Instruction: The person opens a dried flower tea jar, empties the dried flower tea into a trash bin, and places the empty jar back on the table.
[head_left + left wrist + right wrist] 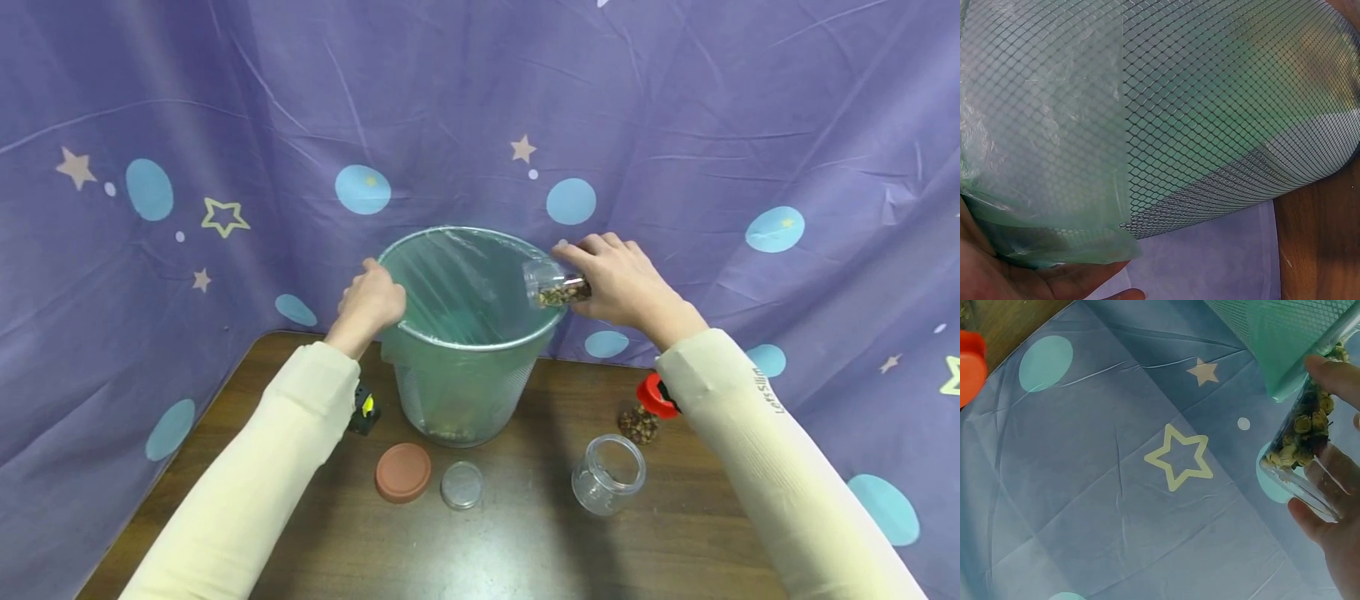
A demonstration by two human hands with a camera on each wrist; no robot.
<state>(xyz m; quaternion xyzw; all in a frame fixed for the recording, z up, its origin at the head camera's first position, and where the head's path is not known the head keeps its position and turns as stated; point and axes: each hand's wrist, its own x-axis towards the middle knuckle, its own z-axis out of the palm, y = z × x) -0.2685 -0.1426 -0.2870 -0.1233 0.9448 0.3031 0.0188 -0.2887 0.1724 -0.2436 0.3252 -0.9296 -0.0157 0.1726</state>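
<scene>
A wire-mesh trash bin (465, 392) stands on the table with a thin green bag (450, 292) lining it and folded over the rim. My left hand (372, 298) grips the bin's left rim through the bag. In the left wrist view, fingers (1085, 278) show below the bag's folded edge. On the opposite side, my right hand (618, 279) holds a clear jar (553, 283) tipped on its side, its mouth just inside the right rim. Dried flower buds (1310, 428) lie along the lower side of that jar.
In front of the bin lie a reddish-brown lid (403, 472) and a silvery lid (462, 485). An uncovered clear jar (608, 475) stands to the right, near a red-topped container (639, 423) of dried buds. A small black-and-yellow object (365, 408) sits beside my left sleeve. A purple curtain (465, 108) hangs behind.
</scene>
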